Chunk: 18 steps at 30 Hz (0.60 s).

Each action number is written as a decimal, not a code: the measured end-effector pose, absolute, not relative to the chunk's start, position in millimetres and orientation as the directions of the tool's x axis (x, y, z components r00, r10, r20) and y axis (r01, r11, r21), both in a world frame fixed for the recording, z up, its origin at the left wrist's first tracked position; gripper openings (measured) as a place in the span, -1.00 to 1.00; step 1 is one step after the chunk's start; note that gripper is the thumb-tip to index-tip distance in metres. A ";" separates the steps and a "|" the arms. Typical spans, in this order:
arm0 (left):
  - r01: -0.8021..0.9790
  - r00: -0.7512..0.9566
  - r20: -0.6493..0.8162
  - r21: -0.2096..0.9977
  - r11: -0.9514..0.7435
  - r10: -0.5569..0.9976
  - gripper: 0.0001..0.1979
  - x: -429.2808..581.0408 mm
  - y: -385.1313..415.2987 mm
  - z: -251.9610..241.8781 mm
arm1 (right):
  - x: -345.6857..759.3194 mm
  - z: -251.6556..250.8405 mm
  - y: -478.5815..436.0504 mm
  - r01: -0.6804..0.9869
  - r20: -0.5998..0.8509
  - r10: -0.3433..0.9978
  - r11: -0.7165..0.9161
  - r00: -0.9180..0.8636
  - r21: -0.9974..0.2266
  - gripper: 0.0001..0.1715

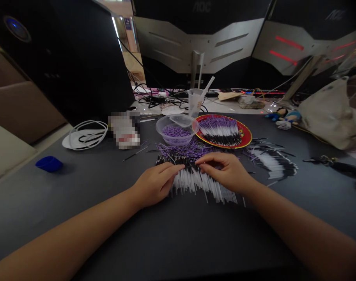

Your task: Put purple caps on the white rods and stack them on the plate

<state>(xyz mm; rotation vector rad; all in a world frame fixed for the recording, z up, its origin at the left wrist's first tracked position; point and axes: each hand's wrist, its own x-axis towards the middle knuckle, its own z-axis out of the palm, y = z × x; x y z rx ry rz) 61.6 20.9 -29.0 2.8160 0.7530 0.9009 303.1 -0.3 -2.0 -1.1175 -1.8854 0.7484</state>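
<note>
On my head view, here we are, both hands in over the middle of the dark table (172, 242), and I've got the left hand (158, 181) palm down, fingers bunched together, its forefinger stretched toward the right; across from it comes the right hand (224, 169), arched, thumb and forefinger tips drawn close to one another, and a slim dark piece (190, 167) shows in the narrow gap between the two hands, though it's so small that I cannot tell whether either set of fingers is clamped on it! Right beneath them I see the white-and-black sticks (192, 183) fanned out in a thick row, dark ends away from me, pale ends my way; just beyond, loose purple sticks (189, 150) lie jumbled, and more sit in the clear bowl (159, 127) behind, and look at that, the red plate (247, 136) right beside it carries a neat row of purple, white and black sticks! Over on the right a second bunch (273, 162) spreads across the table, while a clear cup (194, 103) with a straw leaning in it stands behind the bowl
</note>
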 end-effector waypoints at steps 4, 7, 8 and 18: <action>0.426 0.748 0.517 0.106 -0.898 0.416 -0.59 61.4 19.4 -27.9 | 299.4 -3.4 -3.8 0.571 0.398 0.808 0.589 -0.434 -0.572 -0.77; 0.395 0.784 0.514 0.018 -0.919 0.347 -0.58 62.3 17.3 -26.2 | 293.1 -4.0 -9.5 0.719 0.305 0.829 0.558 -0.468 -0.414 -0.72; 0.384 0.794 0.512 -0.001 -0.923 0.329 -0.60 62.9 16.5 -25.7 | 290.9 -4.4 -11.2 0.756 0.289 0.835 0.548 -0.469 -0.358 -0.69; 0.494 0.605 0.639 0.167 -0.853 0.475 -0.84 63.4 27.4 -25.8 | 296.1 -4.6 -7.5 0.791 0.208 0.841 0.541 -0.499 -0.287 -0.65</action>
